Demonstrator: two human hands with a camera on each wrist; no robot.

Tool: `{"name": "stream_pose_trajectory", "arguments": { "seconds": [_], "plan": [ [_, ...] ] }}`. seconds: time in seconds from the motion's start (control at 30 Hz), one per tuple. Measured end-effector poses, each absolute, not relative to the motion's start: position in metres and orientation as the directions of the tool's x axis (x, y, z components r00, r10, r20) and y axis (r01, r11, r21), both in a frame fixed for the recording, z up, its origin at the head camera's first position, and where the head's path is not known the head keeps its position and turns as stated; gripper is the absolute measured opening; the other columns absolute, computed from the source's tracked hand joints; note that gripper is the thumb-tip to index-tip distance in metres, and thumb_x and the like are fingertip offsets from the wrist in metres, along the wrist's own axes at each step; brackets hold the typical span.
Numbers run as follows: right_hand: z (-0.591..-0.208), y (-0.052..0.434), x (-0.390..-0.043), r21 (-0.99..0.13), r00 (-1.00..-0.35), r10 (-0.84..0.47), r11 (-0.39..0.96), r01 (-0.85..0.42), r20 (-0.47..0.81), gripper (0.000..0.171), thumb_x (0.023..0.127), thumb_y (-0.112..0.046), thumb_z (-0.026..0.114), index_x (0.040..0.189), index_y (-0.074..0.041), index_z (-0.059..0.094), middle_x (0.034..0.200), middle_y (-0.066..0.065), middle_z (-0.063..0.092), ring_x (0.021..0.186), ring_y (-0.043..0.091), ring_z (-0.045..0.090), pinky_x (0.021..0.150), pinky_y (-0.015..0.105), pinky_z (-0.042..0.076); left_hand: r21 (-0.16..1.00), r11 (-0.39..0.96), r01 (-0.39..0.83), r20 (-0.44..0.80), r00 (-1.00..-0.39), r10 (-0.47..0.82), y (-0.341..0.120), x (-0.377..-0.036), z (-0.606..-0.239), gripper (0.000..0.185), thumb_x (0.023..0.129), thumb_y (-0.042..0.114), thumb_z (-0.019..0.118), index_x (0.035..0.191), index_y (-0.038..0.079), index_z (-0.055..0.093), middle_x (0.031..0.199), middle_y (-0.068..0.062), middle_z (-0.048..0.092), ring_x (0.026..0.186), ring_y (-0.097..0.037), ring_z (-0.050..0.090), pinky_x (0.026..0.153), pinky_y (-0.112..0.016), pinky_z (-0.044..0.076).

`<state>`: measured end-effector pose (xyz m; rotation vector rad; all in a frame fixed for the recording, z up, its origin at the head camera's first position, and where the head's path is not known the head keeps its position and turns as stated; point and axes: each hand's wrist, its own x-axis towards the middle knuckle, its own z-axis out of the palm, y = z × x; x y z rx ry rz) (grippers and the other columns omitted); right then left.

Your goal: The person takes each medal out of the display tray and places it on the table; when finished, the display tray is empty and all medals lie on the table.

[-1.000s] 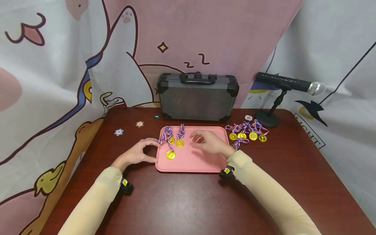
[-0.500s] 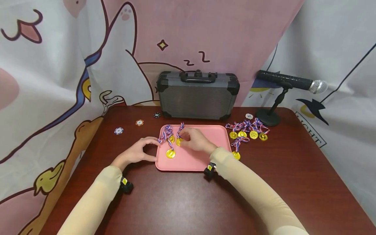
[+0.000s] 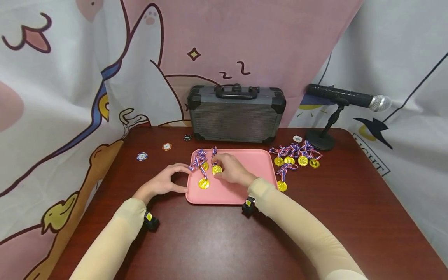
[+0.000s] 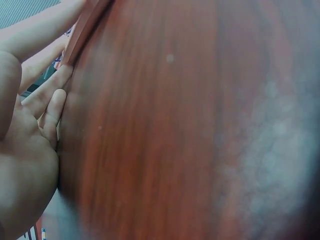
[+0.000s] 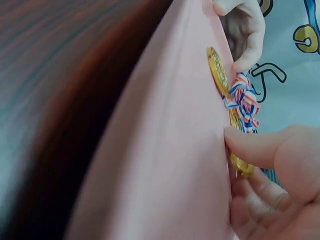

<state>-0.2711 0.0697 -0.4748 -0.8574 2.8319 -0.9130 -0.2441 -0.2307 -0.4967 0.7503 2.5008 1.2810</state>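
A pink tray lies on the table with three gold medals on striped ribbons at its left side. My right hand reaches over it, thumb and fingers curled around one gold medal; in the right wrist view this medal shows between thumb and fingers. Left of it are a front medal and another medal, partly under bunched ribbon. My left hand rests at the tray's left edge, thumb and fingers spread apart; the left wrist view shows its fingers fairly straight against the tray's side.
Several more medals with ribbons lie right of the tray, one medal close to its edge. Behind stand a grey case and a microphone on a stand. Poker chips lie at the back.
My right hand has moved left across the tray to the medal. The medal has shifted slightly right, and its ribbon slightly left. My left hand stays at the tray's edge.
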Motion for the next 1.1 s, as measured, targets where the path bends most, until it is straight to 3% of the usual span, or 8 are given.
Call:
{"name": "stream_pose_trajectory", "arguments": {
  "seconds": [0.23,0.5,0.7,0.97,1.1],
  "plan": [
    [-0.475,0.085,-0.27,-0.534,-0.804,-0.579,0.64,-0.552,0.137,0.043,0.082,-0.016,0.093,0.119,-0.007,0.073,0.095,0.003,0.068,0.086,0.016,0.059,0.078,0.032,0.049,0.809,0.488,0.327,0.019,-0.845,0.535,-0.232,-0.244,-0.495,0.055,0.076,0.026,0.096,0.126,0.019,0.074,0.146,-0.008,0.059,0.142,-0.033,0.042,0.118,-0.061,0.026],
    [-0.473,0.103,-0.262,-0.543,-0.807,-0.583,0.651,-0.531,0.09,0.038,0.084,-0.017,0.091,0.117,-0.009,0.073,0.092,0.0,0.068,0.082,0.014,0.059,0.075,0.03,0.05,0.803,0.497,0.329,0.023,-0.851,0.525,-0.233,-0.245,-0.497,0.054,0.076,0.026,0.097,0.125,0.018,0.074,0.146,-0.009,0.059,0.14,-0.034,0.042,0.117,-0.062,0.025],
    [-0.463,0.124,-0.255,-0.629,-0.82,-0.565,0.605,-0.488,0.093,0.036,0.087,-0.012,0.088,0.12,-0.009,0.074,0.088,0.001,0.068,0.078,0.014,0.059,0.073,0.032,0.049,0.808,0.49,0.326,0.023,-0.849,0.528,-0.231,-0.243,-0.497,0.055,0.076,0.026,0.097,0.125,0.019,0.074,0.146,-0.008,0.059,0.14,-0.033,0.043,0.118,-0.06,0.025],
    [-0.435,0.172,-0.246,-0.739,-0.84,-0.508,0.488,-0.464,0.192,0.036,0.09,0.002,0.079,0.125,-0.002,0.072,0.102,0.01,0.076,0.089,0.022,0.072,0.081,0.039,0.059,0.814,0.453,0.363,0.065,-0.833,0.55,-0.231,-0.245,-0.499,0.056,0.074,0.021,0.098,0.125,0.015,0.074,0.145,-0.011,0.06,0.14,-0.032,0.047,0.118,-0.058,0.028],
    [-0.42,0.203,-0.24,-0.769,-0.878,-0.441,0.492,-0.409,0.185,0.038,0.091,0.001,0.08,0.127,-0.005,0.07,0.101,0.009,0.076,0.089,0.022,0.071,0.08,0.034,0.058,0.812,0.454,0.368,0.068,-0.831,0.552,-0.231,-0.246,-0.5,0.055,0.075,0.022,0.097,0.125,0.015,0.074,0.145,-0.011,0.06,0.139,-0.032,0.047,0.118,-0.058,0.028]
  ]
}}
